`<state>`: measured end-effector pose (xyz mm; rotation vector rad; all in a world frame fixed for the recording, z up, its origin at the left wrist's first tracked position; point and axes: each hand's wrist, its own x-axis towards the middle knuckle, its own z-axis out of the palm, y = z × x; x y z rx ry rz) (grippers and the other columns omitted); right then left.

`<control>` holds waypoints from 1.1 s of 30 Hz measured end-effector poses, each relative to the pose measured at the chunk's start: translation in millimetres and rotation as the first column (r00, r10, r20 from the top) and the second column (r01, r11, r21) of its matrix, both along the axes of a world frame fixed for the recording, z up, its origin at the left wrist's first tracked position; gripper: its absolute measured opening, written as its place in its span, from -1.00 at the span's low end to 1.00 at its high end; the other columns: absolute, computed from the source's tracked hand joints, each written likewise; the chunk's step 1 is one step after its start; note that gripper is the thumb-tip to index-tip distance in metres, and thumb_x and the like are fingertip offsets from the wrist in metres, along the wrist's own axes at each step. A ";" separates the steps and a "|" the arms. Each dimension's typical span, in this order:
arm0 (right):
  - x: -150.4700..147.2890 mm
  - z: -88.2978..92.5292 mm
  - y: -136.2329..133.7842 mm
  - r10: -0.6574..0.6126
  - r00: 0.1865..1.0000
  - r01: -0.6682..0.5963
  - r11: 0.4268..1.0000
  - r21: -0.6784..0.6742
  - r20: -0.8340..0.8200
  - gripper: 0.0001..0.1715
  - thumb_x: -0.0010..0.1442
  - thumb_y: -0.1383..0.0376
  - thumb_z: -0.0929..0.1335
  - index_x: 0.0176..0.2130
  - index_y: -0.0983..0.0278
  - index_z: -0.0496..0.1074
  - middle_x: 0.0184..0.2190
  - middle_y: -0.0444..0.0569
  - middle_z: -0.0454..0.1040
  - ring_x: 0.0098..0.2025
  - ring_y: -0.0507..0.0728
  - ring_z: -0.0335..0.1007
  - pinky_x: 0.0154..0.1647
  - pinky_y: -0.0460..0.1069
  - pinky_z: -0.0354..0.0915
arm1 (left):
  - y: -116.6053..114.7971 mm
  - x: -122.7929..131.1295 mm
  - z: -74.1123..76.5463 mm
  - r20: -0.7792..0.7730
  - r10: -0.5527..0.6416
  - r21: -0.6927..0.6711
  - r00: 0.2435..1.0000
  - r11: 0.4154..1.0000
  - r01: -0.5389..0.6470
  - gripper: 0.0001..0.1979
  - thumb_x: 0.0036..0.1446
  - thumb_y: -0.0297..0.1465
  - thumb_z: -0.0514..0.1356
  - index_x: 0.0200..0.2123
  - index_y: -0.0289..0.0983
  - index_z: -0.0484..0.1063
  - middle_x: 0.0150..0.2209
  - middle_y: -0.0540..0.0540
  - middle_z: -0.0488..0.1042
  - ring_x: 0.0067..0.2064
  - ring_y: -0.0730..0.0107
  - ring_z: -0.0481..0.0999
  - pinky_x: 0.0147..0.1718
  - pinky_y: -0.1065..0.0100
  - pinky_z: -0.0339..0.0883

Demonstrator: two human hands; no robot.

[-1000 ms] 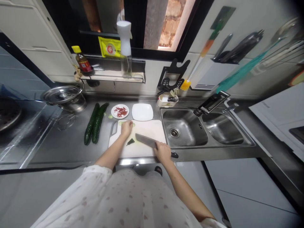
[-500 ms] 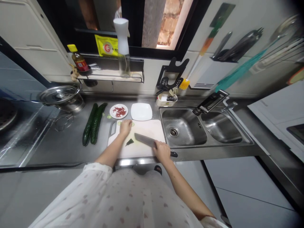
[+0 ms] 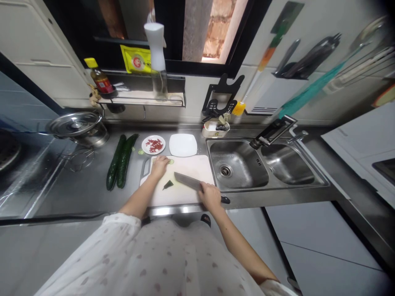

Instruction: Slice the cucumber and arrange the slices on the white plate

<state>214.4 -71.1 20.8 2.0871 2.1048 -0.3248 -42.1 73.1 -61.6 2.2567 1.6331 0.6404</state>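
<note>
My right hand (image 3: 211, 196) is wrapped round the black handle of a kitchen knife (image 3: 187, 181), whose broad blade lies low over the white cutting board (image 3: 197, 164) and points left. At the board's far left, my left hand (image 3: 159, 166) has its fingertips closed at a pale green cucumber slice (image 3: 170, 161). Another slice beside that hand is mostly hidden by it. Between the hands, a dark green piece of peel (image 3: 168, 185) lies on the board. Two whole cucumbers (image 3: 124, 160) rest side by side on the counter to the left.
Behind the board stand a plate of chopped red bits (image 3: 153, 145) and a white square plate (image 3: 183, 145). A double sink (image 3: 243, 164) adjoins on the right. A lidded steel pot (image 3: 80, 127) is at the back left. A wall shelf (image 3: 138, 98) holds bottles.
My left hand has shifted slightly left, and more of the cucumber slice at its fingertips shows. The right hand and knife have hardly moved. The whole view has slid slightly.
</note>
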 end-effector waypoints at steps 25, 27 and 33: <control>-8.7 1.0 2.9 -0.106 0.980 0.106 0.994 -0.010 -0.170 -0.72 0.23 0.21 0.24 -0.11 0.15 0.45 -0.24 -0.04 0.55 -0.18 0.11 0.42 -0.28 -0.09 0.09 | -66.1 -16.8 -14.3 0.277 0.286 0.104 0.917 0.940 -0.325 -0.74 0.20 -0.28 0.09 -0.19 -0.24 0.53 -0.18 -0.14 0.54 -0.09 0.15 0.43 -0.02 0.13 0.23; -11.5 0.7 3.9 -0.096 0.981 0.095 0.995 -0.014 -0.168 -0.72 0.24 0.20 0.23 -0.11 0.15 0.45 -0.24 -0.05 0.55 -0.18 0.10 0.42 -0.28 -0.09 0.09 | -79.9 -21.7 -16.3 0.276 0.287 0.100 0.917 0.941 -0.324 -0.74 0.20 -0.26 0.10 -0.20 -0.23 0.53 -0.19 -0.14 0.55 -0.10 0.16 0.44 -0.03 0.14 0.25; -23.0 -1.0 5.5 -0.066 0.982 0.062 0.998 -0.028 -0.179 -0.71 0.26 0.19 0.21 -0.10 0.14 0.44 -0.25 -0.06 0.55 -0.17 0.10 0.42 -0.25 -0.09 0.10 | -108.7 -22.7 -17.4 0.312 0.283 0.116 0.907 0.936 -0.332 -0.76 0.21 -0.26 0.11 -0.20 -0.22 0.53 -0.21 -0.13 0.54 -0.12 0.19 0.45 -0.06 0.15 0.28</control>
